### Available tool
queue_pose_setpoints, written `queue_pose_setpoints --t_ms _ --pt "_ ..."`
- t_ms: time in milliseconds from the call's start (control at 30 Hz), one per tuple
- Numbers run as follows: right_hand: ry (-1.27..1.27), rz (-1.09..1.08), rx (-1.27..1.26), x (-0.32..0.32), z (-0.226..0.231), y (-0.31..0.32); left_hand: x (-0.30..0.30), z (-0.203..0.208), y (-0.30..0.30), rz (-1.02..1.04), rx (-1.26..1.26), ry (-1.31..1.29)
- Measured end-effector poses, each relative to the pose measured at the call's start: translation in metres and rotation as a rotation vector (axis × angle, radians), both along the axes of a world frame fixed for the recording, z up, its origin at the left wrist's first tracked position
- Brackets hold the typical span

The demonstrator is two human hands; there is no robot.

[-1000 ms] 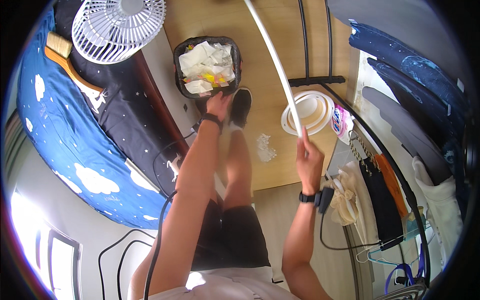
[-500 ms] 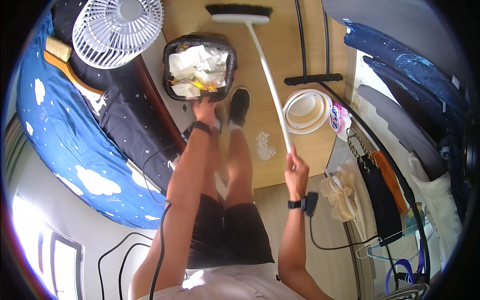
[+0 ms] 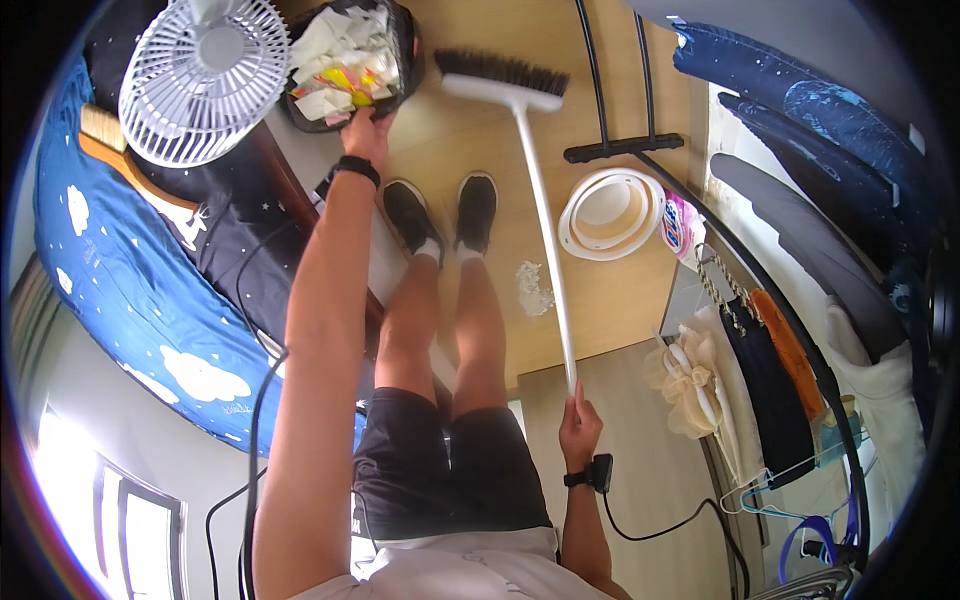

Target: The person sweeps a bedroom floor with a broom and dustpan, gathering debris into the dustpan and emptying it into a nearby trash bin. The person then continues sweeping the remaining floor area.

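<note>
Left hand [image 3: 368,132]: closed on the near rim of a black waste bin [image 3: 350,60] heaped with crumpled paper, arm stretched full length, apparently to steady the bin. Right hand [image 3: 578,428]: closed round the top of a white broom [image 3: 535,190], bristle head flat on the wooden floor [image 3: 620,300] just right of the bin. A paper scrap [image 3: 532,290] lies beside the broom handle; a white basin [image 3: 610,212] right of it, a white fan [image 3: 205,80] left of the bin.

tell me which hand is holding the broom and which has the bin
The right hand grips the top end of the white broom handle. The left hand, arm stretched forward, holds the rim of the black waste bin stuffed with crumpled paper.
</note>
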State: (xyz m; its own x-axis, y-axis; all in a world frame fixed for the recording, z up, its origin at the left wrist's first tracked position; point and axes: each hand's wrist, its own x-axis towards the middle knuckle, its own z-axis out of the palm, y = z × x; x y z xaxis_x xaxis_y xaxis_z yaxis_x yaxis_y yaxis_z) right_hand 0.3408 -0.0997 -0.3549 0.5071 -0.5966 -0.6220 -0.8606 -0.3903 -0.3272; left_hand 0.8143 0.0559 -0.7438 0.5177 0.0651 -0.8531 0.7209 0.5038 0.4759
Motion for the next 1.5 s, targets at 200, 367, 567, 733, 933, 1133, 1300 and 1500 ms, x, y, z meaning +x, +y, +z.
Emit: queue_pose_setpoints --t_ms 200,367,567,733,933,1133,1300,1500 --pt "-0.085 -0.142 -0.05 0.094 -0.075 -0.016 0.046 -0.015 -0.016 0.039 -0.234 -0.135" --pt "-0.035 -0.081 -0.037 0.083 -0.079 0.004 0.067 -0.028 -0.018 -0.055 -0.266 -0.187" --pt "0.263 -0.036 0.085 0.005 -0.031 0.026 0.062 -0.006 -0.032 -0.06 -0.302 0.103" --pt "0.32 0.003 0.122 -0.045 0.005 0.046 -0.036 0.034 -0.029 -0.418 -0.252 0.111" --pt "0.196 -0.098 0.131 -0.052 0.042 0.059 -0.176 0.078 -0.013 -0.639 -0.085 0.253" --pt "0.134 -0.31 0.102 0.029 0.013 0.048 -0.302 0.094 0.016 -1.343 0.073 -0.417" --pt "0.106 -0.464 0.146 0.067 0.004 0.072 -0.361 0.144 -0.002 -1.699 0.365 -0.934" --pt "0.006 -0.46 0.201 0.036 0.031 0.114 -0.385 0.225 0.011 -1.67 0.192 -0.166"
